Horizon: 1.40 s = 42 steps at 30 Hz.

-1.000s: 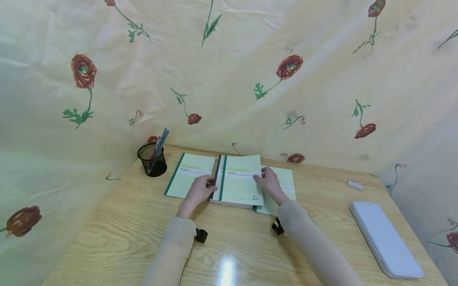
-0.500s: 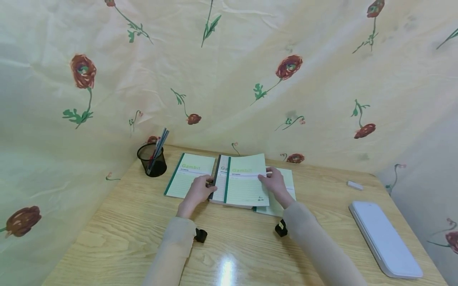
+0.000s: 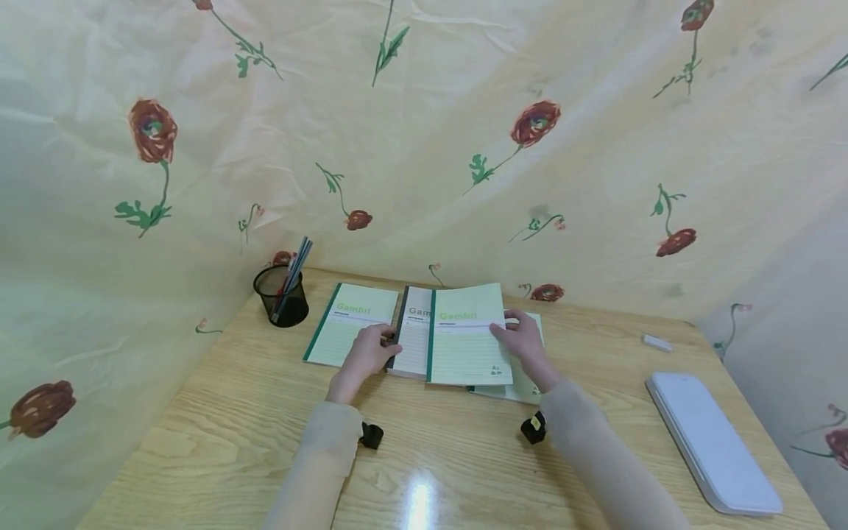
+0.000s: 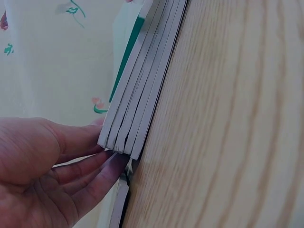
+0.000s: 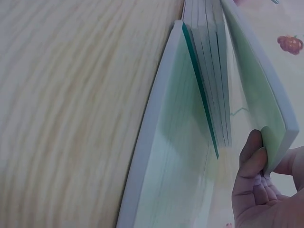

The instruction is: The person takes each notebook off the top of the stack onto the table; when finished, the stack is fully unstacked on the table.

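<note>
Notebooks on a wood-grain table [image 3: 450,464]. Compared with one second earlier, the held notebook [image 3: 467,350], green-spined, lies farther right: it uncovers more of the dark-spined top cover of the central stack [image 3: 412,347], where "Gam" is now legible, and covers more of the right notebook [image 3: 520,390]. The right hand [image 3: 522,342] has travelled with it, pinching its right edge between thumb and fingers; the right wrist view shows that edge raised, with a gap between it and the stack. Whether its spine side touches the stack cannot be told. The left hand [image 3: 367,351] is unchanged, thumb and fingers gripping the stack's spine edge and overlapping a corner of the left notebook [image 3: 351,313].

Surroundings: a black mesh cup [image 3: 291,316] with pens [image 3: 301,261] at far left; a white case [image 3: 712,442] and a small white block [image 3: 658,343] at right; a floral cloth [image 3: 411,162] behind. The right hand and the held notebook partly hide the right notebook.

Count: three green-spined notebooks visible; about five in the stack, by the edges in the left wrist view; one cup, one case, one block; pens several, number unclear.
</note>
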{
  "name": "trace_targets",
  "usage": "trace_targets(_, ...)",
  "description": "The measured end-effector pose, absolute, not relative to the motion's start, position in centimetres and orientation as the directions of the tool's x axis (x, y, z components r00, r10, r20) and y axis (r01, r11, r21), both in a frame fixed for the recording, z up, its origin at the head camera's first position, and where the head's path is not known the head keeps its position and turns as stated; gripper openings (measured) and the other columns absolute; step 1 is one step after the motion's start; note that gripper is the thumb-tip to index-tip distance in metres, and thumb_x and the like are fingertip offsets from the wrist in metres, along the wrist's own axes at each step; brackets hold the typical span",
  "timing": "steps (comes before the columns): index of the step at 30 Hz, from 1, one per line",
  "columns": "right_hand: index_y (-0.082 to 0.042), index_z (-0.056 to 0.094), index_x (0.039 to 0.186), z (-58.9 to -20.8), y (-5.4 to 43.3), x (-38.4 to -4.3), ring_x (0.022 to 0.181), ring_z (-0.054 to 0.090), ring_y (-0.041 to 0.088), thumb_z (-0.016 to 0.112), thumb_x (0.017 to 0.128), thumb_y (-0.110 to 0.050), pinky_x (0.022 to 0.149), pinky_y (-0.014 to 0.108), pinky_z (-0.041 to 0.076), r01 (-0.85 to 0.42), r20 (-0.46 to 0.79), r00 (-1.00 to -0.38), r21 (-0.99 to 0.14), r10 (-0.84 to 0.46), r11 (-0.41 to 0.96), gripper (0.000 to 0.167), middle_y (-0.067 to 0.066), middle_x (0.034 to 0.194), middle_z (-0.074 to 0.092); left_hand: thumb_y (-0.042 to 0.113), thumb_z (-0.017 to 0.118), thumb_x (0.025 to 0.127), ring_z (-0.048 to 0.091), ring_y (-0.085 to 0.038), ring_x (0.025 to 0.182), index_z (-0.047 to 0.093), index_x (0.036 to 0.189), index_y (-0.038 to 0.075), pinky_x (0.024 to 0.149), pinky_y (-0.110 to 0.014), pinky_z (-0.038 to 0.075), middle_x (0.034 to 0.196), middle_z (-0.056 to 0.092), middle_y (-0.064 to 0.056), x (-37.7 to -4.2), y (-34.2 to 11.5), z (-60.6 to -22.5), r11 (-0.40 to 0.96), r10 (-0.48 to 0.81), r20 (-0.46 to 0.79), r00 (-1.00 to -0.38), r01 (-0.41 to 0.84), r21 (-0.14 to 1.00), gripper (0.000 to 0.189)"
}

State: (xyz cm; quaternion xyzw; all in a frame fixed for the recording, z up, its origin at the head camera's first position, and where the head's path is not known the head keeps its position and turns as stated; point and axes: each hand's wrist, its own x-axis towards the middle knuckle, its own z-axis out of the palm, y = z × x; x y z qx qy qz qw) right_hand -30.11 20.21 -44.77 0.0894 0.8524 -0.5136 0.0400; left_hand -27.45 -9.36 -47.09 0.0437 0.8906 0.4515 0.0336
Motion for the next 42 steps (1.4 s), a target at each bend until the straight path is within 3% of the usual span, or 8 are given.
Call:
trace_targets(19,0.0,0.037,0.15,-44.3,25.1,-28.3,0.119,0.054,0.036,0.061,0.101,-0.023,0.085,0.036,0.046,0.254,-0.203,-0.966,-0.866,0.162,0.431,0.059,0.03,0.139,0.049,0.009,0.069,0.095,0.061,-0.024,0.09,0.061,0.131,-0.001,0.061,-0.029,0.054,0.109,0.068,-0.014,-27.4,-9.4,-47.2,0.58,0.105,-0.033,-0.994,0.035,0.814,0.039)
trace_targets(28,0.003,0.038,0.147,-44.0,27.9,-27.2,0.081,0.062,0.008,0.062,0.1,-0.022,0.068,0.024,0.05,0.235,-0.182,-0.969,-0.888,0.168,0.396,0.058,0.028,0.126,0.059,0.009,0.069,0.095,0.061,-0.023,0.089,0.061,0.131,-0.001,0.061,-0.03,0.054,0.108,0.068,-0.014,-27.4,-9.5,-47.2,0.575,0.111,-0.027,-0.993,0.042,0.817,0.038)
trace_targets(38,0.004,0.034,0.148,-44.2,31.9,-26.7,0.073,0.06,0.003,0.063,0.1,-0.024,0.066,0.023,0.05,0.251,-0.211,-0.966,-0.908,0.153,0.335,0.064,-0.007,0.086,0.064,0.009,0.069,0.095,0.062,-0.024,0.092,0.061,0.131,-0.002,0.064,-0.031,0.055,0.11,0.068,-0.015,-27.4,-9.5,-47.2,0.579,0.114,-0.022,-0.993,0.048,0.814,0.039)
trace_targets(42,0.004,0.031,0.15,-44.4,33.4,-26.3,0.071,0.061,0.002,0.064,0.099,-0.027,0.064,0.023,0.051,0.267,-0.227,-0.961,-0.911,0.157,0.314,0.069,-0.011,0.081,0.064,0.009,0.069,0.094,0.063,-0.026,0.098,0.061,0.13,-0.004,0.076,-0.036,0.055,0.112,0.068,-0.015,-27.6,-9.5,-47.2,0.585,0.118,-0.005,-0.993,0.065,0.808,0.039)
